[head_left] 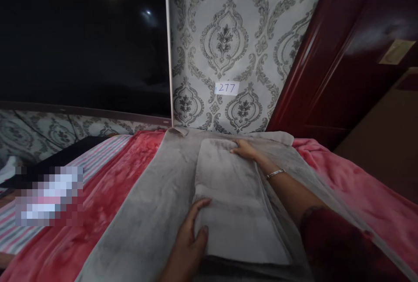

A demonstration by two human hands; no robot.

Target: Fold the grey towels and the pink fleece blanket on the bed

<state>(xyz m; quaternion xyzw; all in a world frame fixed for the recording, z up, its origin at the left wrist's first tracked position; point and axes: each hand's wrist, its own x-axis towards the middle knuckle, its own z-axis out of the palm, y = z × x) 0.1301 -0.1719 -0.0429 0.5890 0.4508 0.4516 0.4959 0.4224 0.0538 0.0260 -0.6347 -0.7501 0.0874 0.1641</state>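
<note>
A light grey folded cloth [233,212], soft and in several layers, lies lengthwise in front of me. Beneath it spreads a larger grey cloth [137,199]. My left hand [192,234] rests at the near left edge of the folded cloth, thumb and index finger apart. Reaching from the right, my right hand [244,148] touches the far right corner of the folded cloth, fingers stretched out over it. A silver bangle [276,173] circles the right wrist. Dark shadow or dark fabric shows under the near edge of the folded cloth.
Red plush fabric [107,190] lies at the left and pink plush [355,164] at the right. Striped cloth [101,153] lies farther left. A large dark screen [81,42], patterned wall with a "277" label [227,88] and a dark red wooden panel [313,86] stand behind.
</note>
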